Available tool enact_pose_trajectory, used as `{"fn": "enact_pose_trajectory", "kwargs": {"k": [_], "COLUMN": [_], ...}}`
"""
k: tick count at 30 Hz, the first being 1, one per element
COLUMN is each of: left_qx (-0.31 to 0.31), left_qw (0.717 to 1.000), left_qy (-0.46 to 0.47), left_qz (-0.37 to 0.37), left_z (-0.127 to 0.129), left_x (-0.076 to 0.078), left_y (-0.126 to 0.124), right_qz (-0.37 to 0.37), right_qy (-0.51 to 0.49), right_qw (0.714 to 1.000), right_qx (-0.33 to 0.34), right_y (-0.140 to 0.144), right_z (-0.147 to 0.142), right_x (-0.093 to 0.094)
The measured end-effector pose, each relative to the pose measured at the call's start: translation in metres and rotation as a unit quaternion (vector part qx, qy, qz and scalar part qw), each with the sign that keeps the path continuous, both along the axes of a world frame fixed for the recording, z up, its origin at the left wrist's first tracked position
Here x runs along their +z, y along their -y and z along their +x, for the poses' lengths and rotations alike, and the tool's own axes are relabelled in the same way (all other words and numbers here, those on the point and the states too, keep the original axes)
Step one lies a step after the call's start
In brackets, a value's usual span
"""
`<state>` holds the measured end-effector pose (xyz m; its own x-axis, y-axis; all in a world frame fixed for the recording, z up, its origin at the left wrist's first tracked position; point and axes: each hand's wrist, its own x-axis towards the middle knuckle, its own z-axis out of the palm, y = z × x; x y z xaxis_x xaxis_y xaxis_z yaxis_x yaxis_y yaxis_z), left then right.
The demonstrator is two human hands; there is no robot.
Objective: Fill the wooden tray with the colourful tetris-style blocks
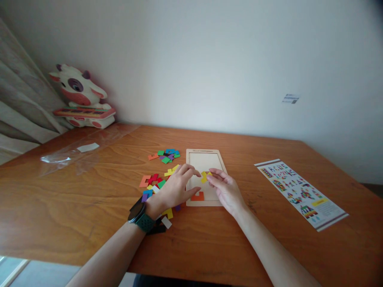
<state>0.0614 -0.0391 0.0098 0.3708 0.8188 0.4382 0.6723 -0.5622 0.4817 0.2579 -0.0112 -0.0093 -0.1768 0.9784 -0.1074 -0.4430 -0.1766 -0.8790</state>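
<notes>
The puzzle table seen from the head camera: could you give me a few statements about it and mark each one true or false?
1. Both hands meet at a yellow piece over the wooden tray. True: the left hand and right hand both have fingertips at it.
2. An orange piece lies in the tray near its front edge. True.
3. The loose coloured pieces are heaped to the right of the tray. False: they lie to its left.
4. The printed sheet lies under the tray. False: it lies apart, to the right on the table.
5. The watch is on the right wrist. False: it is on the left wrist.
</notes>
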Motion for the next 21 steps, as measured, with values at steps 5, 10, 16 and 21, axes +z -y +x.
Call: {"fn": "enact_pose_trajectory", "kwargs": {"k": [5,10,16,21], "left_qx": [0.063,0.055,0.049,0.094], "left_qw": [0.992,0.989,0.988,0.985], "left_qy": [-0.094,-0.131,-0.134,-0.124], "left_qz": [-0.052,-0.048,-0.057,-0.068], "left_z": [0.002,0.000,-0.008,-0.009], "left_x": [-0.011,-0.010,-0.010,-0.010], "left_y": [0.002,0.003,-0.002,-0.007], "right_qz": [0.041,0.089,0.090,0.222], "right_qy": [0.001,0.026,0.118,0.271], "right_qw": [0.998,0.993,0.986,0.934], "right_qx": [-0.049,-0.077,-0.077,-0.066], "right_y": [-0.003,-0.002,-0.008,-0.006], "right_z": [0.006,0.006,0.008,0.010], "right_x": [0.002,0.000,-0.005,-0.007]}}
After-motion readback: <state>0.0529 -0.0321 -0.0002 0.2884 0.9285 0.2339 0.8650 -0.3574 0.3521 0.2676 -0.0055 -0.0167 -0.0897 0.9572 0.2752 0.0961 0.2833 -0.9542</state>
